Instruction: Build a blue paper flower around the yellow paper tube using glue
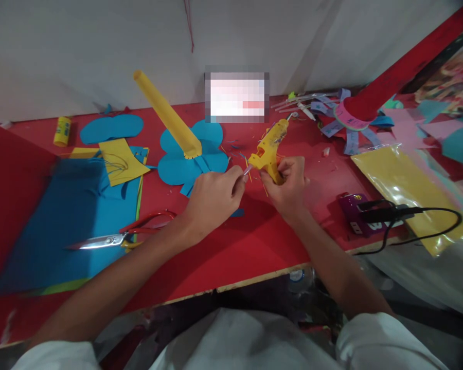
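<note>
If the left hand pushes its pinched glue stick crookedly, the glue gun clasped by the right hand may jam.

Pale wall behind a red tabletop

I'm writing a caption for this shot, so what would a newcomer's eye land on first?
Probably the bright yellow glue gun near the centre, gripped by the right hand while the left hand pinches a clear stick at its rear. Then the yellow tube rising from blue petals to its left, and the long red tube slanting across the upper right.
</note>
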Tool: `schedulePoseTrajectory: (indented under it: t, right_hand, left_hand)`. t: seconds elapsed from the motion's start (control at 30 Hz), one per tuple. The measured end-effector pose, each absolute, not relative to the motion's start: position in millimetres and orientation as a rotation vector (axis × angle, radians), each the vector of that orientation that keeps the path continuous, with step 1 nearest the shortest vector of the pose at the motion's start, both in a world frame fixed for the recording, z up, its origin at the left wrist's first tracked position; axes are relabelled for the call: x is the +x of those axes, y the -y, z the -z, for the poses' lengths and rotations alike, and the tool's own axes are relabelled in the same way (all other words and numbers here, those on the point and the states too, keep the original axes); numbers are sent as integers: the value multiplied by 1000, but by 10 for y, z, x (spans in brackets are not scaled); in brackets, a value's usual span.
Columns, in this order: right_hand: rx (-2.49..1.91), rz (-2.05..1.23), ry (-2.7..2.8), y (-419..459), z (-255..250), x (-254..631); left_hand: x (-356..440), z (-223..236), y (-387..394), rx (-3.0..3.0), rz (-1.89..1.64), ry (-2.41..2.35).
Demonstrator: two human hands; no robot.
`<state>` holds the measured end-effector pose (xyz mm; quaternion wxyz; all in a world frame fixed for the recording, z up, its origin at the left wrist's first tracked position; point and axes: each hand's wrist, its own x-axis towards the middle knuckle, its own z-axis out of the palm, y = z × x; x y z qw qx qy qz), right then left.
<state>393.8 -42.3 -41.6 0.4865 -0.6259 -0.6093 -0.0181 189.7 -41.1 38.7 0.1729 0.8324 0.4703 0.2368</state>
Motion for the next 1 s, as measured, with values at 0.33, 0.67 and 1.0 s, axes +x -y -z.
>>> schedulePoseTrajectory:
  t: [0.33, 0.67, 1.0]
  right_hand:
    - [-1512, 64, 1505, 418, 426, 3931]
    - [-1460, 83, 1567, 438, 432, 3909]
    - [-1481, -19, 1516, 427, 394, 3899]
  left_hand:
    - [1941, -468, 364, 1510, -578, -1017]
    - [1908, -403, 430, 2467, -541, -1433]
    - [1929, -491, 463, 2371, -582, -1439]
